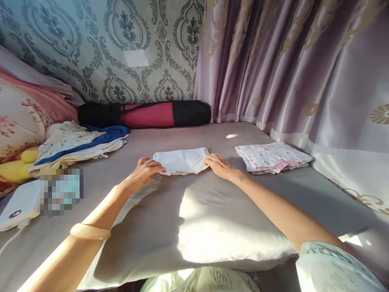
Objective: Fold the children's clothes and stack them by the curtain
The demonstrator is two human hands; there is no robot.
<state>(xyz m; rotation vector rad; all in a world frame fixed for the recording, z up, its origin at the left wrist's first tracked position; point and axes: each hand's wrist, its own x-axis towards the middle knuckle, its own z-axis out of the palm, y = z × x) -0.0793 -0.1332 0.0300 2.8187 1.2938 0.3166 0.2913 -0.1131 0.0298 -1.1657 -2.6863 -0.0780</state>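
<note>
A small white folded cloth [180, 160] lies flat on the grey bed sheet [146, 219] in front of me. Its exact kind does not show. My left hand [148, 168] pinches its near left corner, fingers closed on the edge. At the opposite end, my right hand [220, 164] grips the right edge between thumb and fingers. Just right of that hand sits a folded stack of white fabric with a pink and red print [272, 157].
Rumpled clothes [75, 140] lie at the left beside a yellow plush [21, 162] and a floral pillow [18, 113]. A white power bank with a cable [22, 205] is nearer. Along the wall rests a black and red roll bag [146, 114]. Curtains [273, 61] hang at the right.
</note>
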